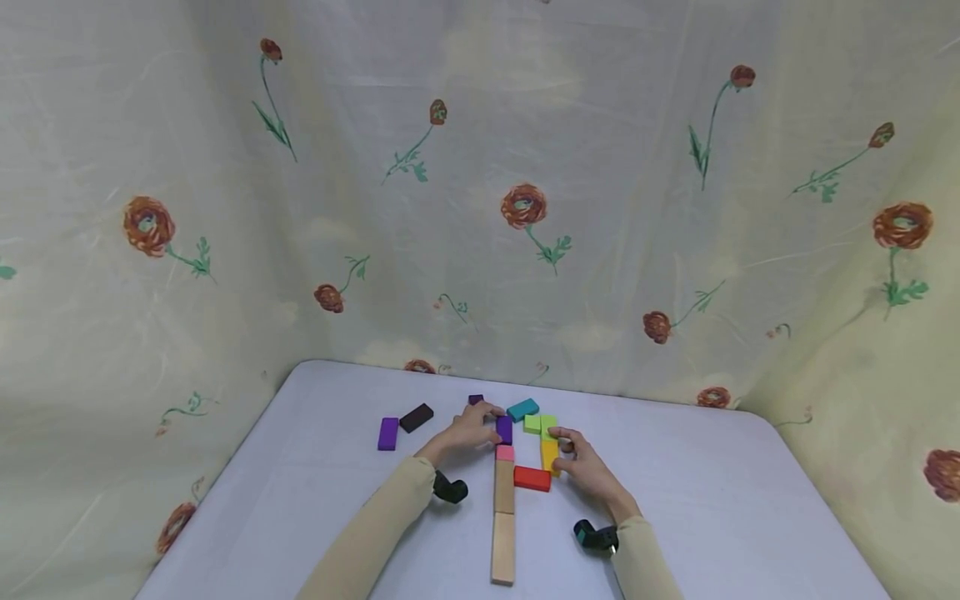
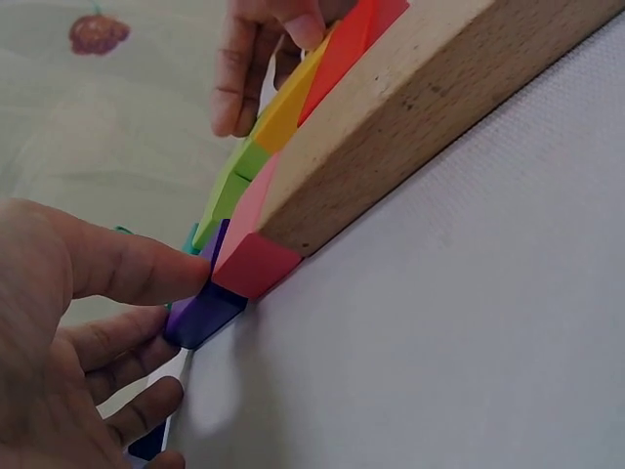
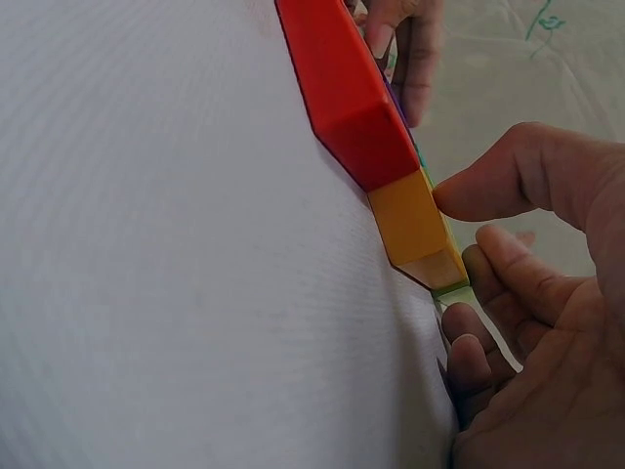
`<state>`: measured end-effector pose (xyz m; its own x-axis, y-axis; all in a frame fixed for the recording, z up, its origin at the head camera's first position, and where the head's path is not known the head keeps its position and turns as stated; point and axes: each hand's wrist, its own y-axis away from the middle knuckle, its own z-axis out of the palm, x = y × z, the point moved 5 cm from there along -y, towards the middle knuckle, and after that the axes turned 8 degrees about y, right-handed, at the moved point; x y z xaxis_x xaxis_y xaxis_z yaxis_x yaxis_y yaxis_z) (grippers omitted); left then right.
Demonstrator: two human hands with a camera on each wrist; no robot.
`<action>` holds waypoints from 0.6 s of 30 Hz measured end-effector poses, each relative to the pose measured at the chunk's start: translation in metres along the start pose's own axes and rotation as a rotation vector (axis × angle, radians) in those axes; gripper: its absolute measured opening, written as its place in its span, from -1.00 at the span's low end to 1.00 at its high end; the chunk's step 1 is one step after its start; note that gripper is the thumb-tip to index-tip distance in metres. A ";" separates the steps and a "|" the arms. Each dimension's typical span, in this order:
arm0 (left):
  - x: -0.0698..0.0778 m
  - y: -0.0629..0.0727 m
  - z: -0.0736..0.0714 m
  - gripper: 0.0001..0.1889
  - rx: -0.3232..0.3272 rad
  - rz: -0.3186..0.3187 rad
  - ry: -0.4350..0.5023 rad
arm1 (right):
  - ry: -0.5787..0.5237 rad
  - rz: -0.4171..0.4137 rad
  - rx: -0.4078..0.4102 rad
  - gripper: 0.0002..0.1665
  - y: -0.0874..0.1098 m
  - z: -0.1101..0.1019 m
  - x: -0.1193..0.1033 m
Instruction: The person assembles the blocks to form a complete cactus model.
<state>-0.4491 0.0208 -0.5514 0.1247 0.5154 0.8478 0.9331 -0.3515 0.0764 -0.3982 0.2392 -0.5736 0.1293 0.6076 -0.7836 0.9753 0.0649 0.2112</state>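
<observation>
My left hand (image 1: 467, 431) pinches a purple block (image 1: 504, 430), its thumb at the near end by a small pink block (image 1: 506, 453). In the left wrist view, the same purple block (image 2: 203, 311) meets the pink block (image 2: 256, 244). With thumb and fingers, my right hand (image 1: 588, 472) holds a yellow block (image 1: 550, 455), its index fingertip near the lime green block (image 1: 549, 427) beyond. A red block (image 1: 532, 477) touches the yellow one. Two wooden blocks (image 1: 504, 517) run end to end below the pink block. In the right wrist view, the thumb touches the yellow block (image 3: 408, 223).
A small lime block (image 1: 532, 424) and a teal block (image 1: 523, 409) lie between the hands. Left of the left hand are a dark block (image 1: 416, 417) and a violet block (image 1: 387, 434). Another dark purple block (image 1: 476, 400) is partly hidden behind it. Flowered cloth (image 1: 480, 250) surrounds the white table (image 1: 675, 500).
</observation>
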 end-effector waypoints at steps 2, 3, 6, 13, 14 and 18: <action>0.000 0.000 0.000 -0.51 0.000 -0.002 -0.004 | -0.002 -0.001 0.000 -0.33 0.000 0.000 0.000; 0.000 0.001 0.001 -0.51 -0.001 -0.002 -0.004 | -0.002 -0.001 0.001 -0.33 0.000 0.000 0.000; 0.001 0.001 0.000 -0.51 -0.004 -0.003 -0.001 | 0.007 -0.003 0.004 -0.33 0.000 0.000 -0.001; 0.000 0.002 0.001 -0.51 -0.011 -0.004 0.004 | 0.018 -0.009 0.004 -0.33 0.000 -0.001 -0.002; 0.000 0.002 0.001 -0.51 -0.012 -0.003 0.007 | 0.018 -0.013 0.005 -0.32 0.000 -0.001 -0.002; -0.001 0.003 0.001 -0.50 -0.010 -0.004 0.022 | 0.012 -0.015 0.003 -0.32 -0.001 0.000 -0.001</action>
<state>-0.4462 0.0198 -0.5527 0.1137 0.4995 0.8588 0.9301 -0.3575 0.0848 -0.3990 0.2387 -0.5734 0.1128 0.6164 -0.7793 0.9776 0.0712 0.1978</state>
